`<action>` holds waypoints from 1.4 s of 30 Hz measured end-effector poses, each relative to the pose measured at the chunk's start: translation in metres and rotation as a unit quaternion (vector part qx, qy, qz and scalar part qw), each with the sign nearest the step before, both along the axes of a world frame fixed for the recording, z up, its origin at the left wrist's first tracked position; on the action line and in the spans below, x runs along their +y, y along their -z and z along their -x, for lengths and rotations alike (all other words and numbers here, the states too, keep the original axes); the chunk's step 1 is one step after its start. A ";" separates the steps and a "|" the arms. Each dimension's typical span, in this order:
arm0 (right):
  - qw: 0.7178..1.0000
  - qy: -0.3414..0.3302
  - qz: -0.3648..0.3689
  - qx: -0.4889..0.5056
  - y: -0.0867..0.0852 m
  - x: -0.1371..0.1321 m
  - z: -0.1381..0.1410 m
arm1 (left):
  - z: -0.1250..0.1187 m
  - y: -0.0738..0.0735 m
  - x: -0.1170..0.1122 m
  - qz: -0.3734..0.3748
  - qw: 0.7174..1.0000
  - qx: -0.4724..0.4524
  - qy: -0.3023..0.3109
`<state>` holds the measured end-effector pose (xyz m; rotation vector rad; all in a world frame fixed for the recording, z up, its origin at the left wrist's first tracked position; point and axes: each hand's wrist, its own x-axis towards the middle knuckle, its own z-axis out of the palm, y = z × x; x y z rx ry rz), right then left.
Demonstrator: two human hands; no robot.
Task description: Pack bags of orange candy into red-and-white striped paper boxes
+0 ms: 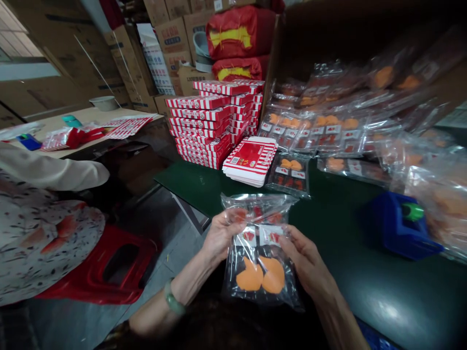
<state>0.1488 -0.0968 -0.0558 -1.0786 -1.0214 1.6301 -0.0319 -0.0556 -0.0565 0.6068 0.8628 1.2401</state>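
Between my two hands is a clear plastic bag (262,248) with a dark tray inside, showing two orange rounded pieces, white labels with red print and reddish pieces at the far end. My left hand (223,234) pinches its left edge near the labels. Opposite it, my right hand (304,255) grips the right edge, thumb over a label. The bag's far end looks loose and crinkled; whether it is sealed I cannot tell. Just beyond lie a stack of flat red-and-white striped cartons (251,160) and another bagged tray (290,174).
Striped boxes (200,129) are piled at the back of the green table (339,209). Many bagged trays (328,129) are heaped at right, near a blue tape dispenser (410,226). At left, a person in a floral top (47,238) sits on a red stool (109,272).
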 end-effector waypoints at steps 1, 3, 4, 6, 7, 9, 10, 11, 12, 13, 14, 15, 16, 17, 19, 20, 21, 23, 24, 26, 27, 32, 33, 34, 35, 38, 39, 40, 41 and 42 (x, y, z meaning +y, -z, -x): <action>1.000 0.007 0.004 -0.003 -0.002 0.000 0.000 | -0.001 0.000 0.001 0.001 1.000 -0.001 -0.002; 0.999 0.034 0.009 -0.029 -0.005 -0.001 0.000 | -0.003 0.000 0.002 0.003 1.000 -0.009 -0.001; 0.998 0.053 0.007 -0.046 -0.007 -0.001 0.000 | -0.005 0.000 0.003 0.005 1.000 -0.016 0.006; 0.993 0.089 0.001 -0.077 -0.011 0.000 0.000 | -0.007 -0.002 0.005 0.010 0.999 -0.033 0.028; 0.991 0.103 -0.003 -0.087 -0.013 0.000 0.000 | -0.008 -0.003 0.005 0.014 0.998 -0.041 0.042; 0.988 0.120 -0.015 -0.093 -0.015 0.001 -0.001 | -0.007 -0.005 0.004 0.021 0.996 -0.048 0.067; 0.988 0.127 -0.019 -0.091 -0.016 0.001 -0.001 | -0.007 -0.006 0.001 0.023 0.995 -0.043 0.084; 0.987 0.132 -0.023 -0.086 -0.016 0.000 0.000 | -0.006 -0.007 -0.002 0.025 0.994 -0.033 0.103; 0.987 0.135 -0.026 -0.082 -0.016 0.000 0.000 | -0.005 -0.008 -0.006 0.026 0.992 -0.017 0.121; 0.987 0.135 -0.031 -0.078 -0.017 0.000 0.000 | -0.005 -0.008 -0.010 0.025 0.990 0.001 0.136; 0.989 0.126 -0.038 -0.074 -0.017 0.000 -0.001 | -0.004 -0.008 -0.013 0.026 0.989 0.020 0.146; 0.990 0.108 -0.047 -0.072 -0.018 0.001 -0.003 | -0.004 -0.007 -0.014 0.031 0.988 0.038 0.144; 0.991 0.092 -0.060 -0.077 -0.019 0.002 -0.009 | -0.003 -0.006 -0.015 0.038 0.988 0.053 0.143; 0.989 0.089 -0.074 -0.091 -0.021 0.003 -0.019 | -0.003 -0.004 -0.014 0.047 0.987 0.064 0.138; 0.968 0.162 -0.110 -0.155 -0.025 0.002 -0.050 | -0.004 -0.001 -0.008 0.071 0.986 0.084 0.127; 0.941 0.235 -0.129 -0.206 -0.027 0.001 -0.072 | -0.004 0.001 -0.005 0.080 0.985 0.094 0.120; 0.896 0.322 -0.148 -0.267 -0.027 -0.001 -0.098 | -0.005 0.003 -0.003 0.084 0.984 0.106 0.116; 0.774 0.461 -0.166 -0.402 -0.027 -0.004 -0.155 | -0.009 0.004 0.002 0.084 0.981 0.125 0.121; 0.710 0.497 -0.154 -0.475 -0.027 -0.004 -0.184 | -0.011 0.004 0.004 0.084 0.979 0.131 0.133; 0.627 0.485 -0.128 -0.596 -0.029 -0.002 -0.239 | -0.022 0.003 0.009 0.090 0.973 0.126 0.174; 0.613 0.480 -0.124 -0.616 -0.031 -0.001 -0.263 | -0.030 0.002 0.012 0.092 0.969 0.120 0.195; 0.631 0.474 -0.153 -0.594 -0.057 0.019 -0.309 | -0.112 -0.006 0.018 0.045 0.960 0.099 0.258; 0.647 0.466 -0.169 -0.579 -0.064 0.027 -0.303 | -0.133 -0.006 0.018 0.021 0.960 0.089 0.264; 0.668 0.449 -0.188 -0.563 -0.069 0.036 -0.291 | -0.154 -0.006 0.020 -0.008 0.958 0.091 0.271; 0.696 0.420 -0.208 -0.544 -0.075 0.046 -0.276 | -0.172 -0.005 0.023 -0.041 0.954 0.108 0.277; 0.817 0.295 -0.203 -0.453 -0.082 0.084 -0.220 | -0.199 0.001 0.044 -0.211 0.909 0.272 0.233; 0.862 0.264 -0.152 -0.406 -0.080 0.101 -0.202 | -0.198 0.002 0.054 -0.262 0.875 0.354 0.199; 0.898 0.250 -0.069 -0.356 -0.075 0.120 -0.185 | -0.193 0.003 0.065 -0.299 0.833 0.435 0.165; 0.910 0.238 -0.027 -0.339 -0.068 0.140 -0.170 | -0.186 0.004 0.077 -0.313 0.786 0.514 0.139; 0.916 0.231 -0.002 -0.329 -0.058 0.162 -0.157 | -0.178 0.005 0.089 -0.308 0.743 0.580 0.127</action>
